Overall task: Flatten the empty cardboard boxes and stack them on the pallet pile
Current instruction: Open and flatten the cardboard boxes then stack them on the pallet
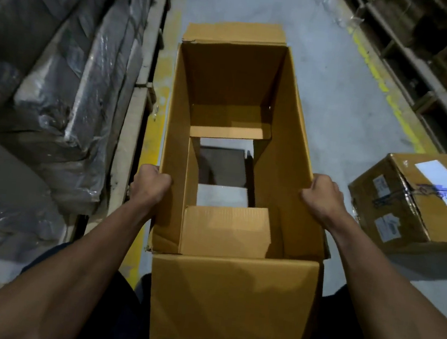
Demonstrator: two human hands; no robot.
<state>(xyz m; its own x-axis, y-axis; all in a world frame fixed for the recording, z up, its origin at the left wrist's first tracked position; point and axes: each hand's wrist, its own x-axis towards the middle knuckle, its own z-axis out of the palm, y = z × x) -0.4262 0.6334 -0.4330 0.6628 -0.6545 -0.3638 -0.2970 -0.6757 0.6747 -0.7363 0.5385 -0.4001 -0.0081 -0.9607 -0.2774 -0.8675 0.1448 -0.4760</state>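
— Where do we have the box?

— Straight ahead of us, between our arms. The open cardboard box (235, 154) runs lengthwise away from us, near end at our legs, far end out over the grey floor (335, 104). Our left hand (151, 182) is curled over the top edge of the left long wall, our right hand (322, 196) curled over the right long wall. Both grips sit toward the near end, about level with each other, so neither hand is nearer the work.

— So which way does it collapse?

— We judge the long walls have to shear past each other, one hand pushing far while the other pulls near, since we hold the two long sides. The bottom flaps (225, 232) are already loose: we see floor through the gap in the middle.

— What can't we make out?

— Our fingertips on the outer faces are hidden. The near flap (232, 298) covers our legs. We can't pick out the pallet pile with any certainty; the wrapped stacks (69, 73) on the left are dim. A taped box (419, 202) sits on the right, cut off by the frame edge.
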